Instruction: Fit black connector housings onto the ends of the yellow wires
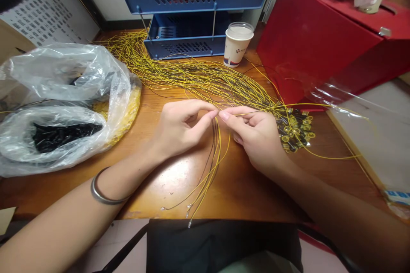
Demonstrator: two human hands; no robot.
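Note:
My left hand (181,126) and my right hand (254,132) meet fingertip to fingertip over the wooden table (179,179). Both pinch thin yellow wires (215,153) that hang from the fingers toward the table's front edge, ending in small metal tips. A big loose bundle of yellow and dark wires (198,79) spreads behind the hands. To the right of my right hand lies a cluster of wire ends with ring terminals (296,130). A metal bracelet (101,194) sits on my left wrist.
Clear plastic bags (64,102) with small black parts and yellow wire lie at the left. A blue tray rack (192,8) stands at the back, a lidded paper cup (237,45) beside it. A red box (323,47) and a plastic-wrapped board (378,132) fill the right.

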